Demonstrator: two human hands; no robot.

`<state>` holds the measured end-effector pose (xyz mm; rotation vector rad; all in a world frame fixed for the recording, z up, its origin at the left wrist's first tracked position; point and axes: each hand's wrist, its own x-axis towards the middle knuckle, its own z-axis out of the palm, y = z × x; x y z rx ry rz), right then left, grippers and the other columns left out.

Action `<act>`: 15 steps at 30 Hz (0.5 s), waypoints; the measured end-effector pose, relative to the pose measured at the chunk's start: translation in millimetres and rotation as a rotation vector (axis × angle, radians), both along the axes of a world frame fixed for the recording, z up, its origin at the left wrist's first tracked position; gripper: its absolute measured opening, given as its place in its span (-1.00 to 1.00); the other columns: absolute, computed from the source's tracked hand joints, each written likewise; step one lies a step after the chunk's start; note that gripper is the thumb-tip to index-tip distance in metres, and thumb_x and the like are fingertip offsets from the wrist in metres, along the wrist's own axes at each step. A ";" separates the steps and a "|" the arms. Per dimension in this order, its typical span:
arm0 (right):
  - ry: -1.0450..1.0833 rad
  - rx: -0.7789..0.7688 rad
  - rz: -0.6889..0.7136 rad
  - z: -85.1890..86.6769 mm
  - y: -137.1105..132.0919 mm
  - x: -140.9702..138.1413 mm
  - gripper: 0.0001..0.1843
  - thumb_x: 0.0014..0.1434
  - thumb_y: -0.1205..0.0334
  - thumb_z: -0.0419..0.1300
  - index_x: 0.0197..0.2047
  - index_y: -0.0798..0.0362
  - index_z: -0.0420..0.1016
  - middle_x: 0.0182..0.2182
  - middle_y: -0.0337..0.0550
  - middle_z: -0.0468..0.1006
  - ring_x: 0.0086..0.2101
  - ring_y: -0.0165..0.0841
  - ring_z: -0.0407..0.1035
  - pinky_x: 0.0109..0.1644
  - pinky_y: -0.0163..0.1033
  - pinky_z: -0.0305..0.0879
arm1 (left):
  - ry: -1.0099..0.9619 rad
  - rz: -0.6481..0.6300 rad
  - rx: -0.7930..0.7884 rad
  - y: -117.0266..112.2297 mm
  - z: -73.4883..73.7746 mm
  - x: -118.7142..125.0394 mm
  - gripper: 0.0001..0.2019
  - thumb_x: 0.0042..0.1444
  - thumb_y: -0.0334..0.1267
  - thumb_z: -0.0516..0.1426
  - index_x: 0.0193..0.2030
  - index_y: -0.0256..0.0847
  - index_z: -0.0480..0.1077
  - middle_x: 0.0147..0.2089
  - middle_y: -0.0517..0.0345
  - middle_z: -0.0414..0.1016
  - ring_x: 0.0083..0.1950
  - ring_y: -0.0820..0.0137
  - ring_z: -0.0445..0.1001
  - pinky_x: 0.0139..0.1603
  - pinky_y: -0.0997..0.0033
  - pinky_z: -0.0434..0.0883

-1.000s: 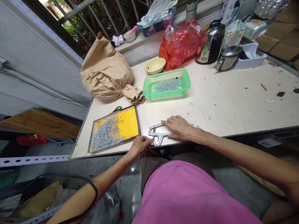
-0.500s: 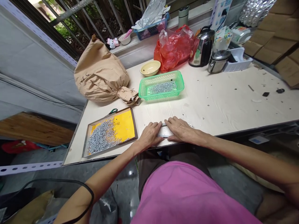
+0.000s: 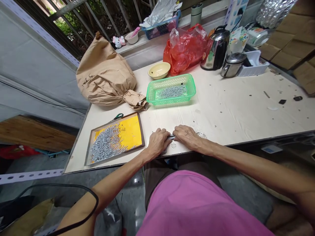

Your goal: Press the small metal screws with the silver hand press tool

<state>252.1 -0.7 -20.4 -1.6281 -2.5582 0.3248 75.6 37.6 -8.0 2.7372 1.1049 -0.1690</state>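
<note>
My left hand (image 3: 158, 143) and my right hand (image 3: 187, 136) lie side by side at the table's near edge, both curled over a metal plier-like tool (image 3: 171, 136). Only a sliver of the tool shows between them. A small hexagonal nut (image 3: 173, 145) lies on the table just below the gap between the hands. To the left sits a brown-framed yellow tray (image 3: 131, 130) piled with several small silver screws (image 3: 106, 143). Behind the hands stands a green plastic basket (image 3: 171, 89) holding more screws.
A tied brown paper sack (image 3: 106, 77) sits at the back left, green-handled scissors (image 3: 118, 116) beside the tray. Further back are a yellow bowl (image 3: 158, 69), a red plastic bag (image 3: 186, 49), a steel kettle (image 3: 217, 48), a pot (image 3: 232, 64) and a white container (image 3: 253, 62). Debris dots the table's right side.
My left hand moved from the tray's corner onto the tool beside my right hand. Both hands now cover the tool, which lay mostly in view a second ago.
</note>
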 end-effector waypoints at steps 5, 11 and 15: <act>0.104 -0.004 0.094 2.5 9.4 22.3 -0.55 0.18 -0.04 0.16 -0.03 0.16 0.42 -0.16 0.03 0.42 -0.15 -0.21 0.27 -0.12 -0.20 0.15 | -0.163 0.059 0.092 -20.7 -11.0 -8.2 -0.56 0.18 -0.13 0.09 0.16 -0.24 0.23 0.15 -0.08 0.32 0.15 0.15 0.28 0.09 0.13 0.34; 0.098 0.032 0.022 -8.4 24.6 28.4 -0.76 0.29 0.22 0.02 -0.13 0.12 0.47 -0.22 -0.03 0.46 -0.17 -0.26 0.28 -0.13 -0.22 0.10 | -0.381 -0.035 0.017 -67.3 -30.6 -5.4 -0.57 0.26 -0.15 -0.01 0.23 -0.23 0.16 0.27 -0.11 0.24 0.36 0.13 0.08 0.29 -0.03 0.16; 0.066 0.107 0.001 -12.3 45.6 28.1 -0.77 0.29 0.24 0.02 -0.22 0.09 0.48 -0.22 -0.05 0.49 -0.18 -0.25 0.26 -0.14 -0.19 0.06 | -0.446 -0.018 -0.036 -80.5 -31.7 0.9 -0.56 0.26 -0.11 -0.01 0.23 -0.20 0.16 0.21 -0.09 0.32 0.32 0.16 0.16 0.32 -0.09 0.07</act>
